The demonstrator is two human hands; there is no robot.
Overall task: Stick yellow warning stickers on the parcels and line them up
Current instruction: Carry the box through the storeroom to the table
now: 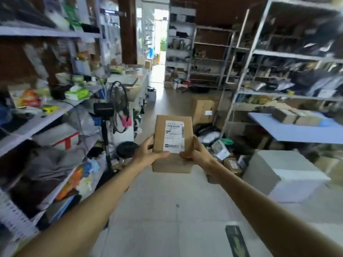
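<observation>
Both arms reach out over an open aisle of pale floor [167,201] that runs far toward a bright doorway [160,34]. Metal shelves [46,115] crowd the left edge; more shelving [289,54] and a blue tabletop [297,134] hem the right. The parcel [172,143], a flat brown cardboard box with a white printed label [174,136], is held in mid-air at centre. The left hand [148,151] clamps its left edge, thumb pressed under the label; the right hand [196,151] clamps the right edge, fingers curled behind. More brown boxes [295,116] lie on the tabletop. A white foam box [284,175] sits on the floor near right, its contents unseen.
</observation>
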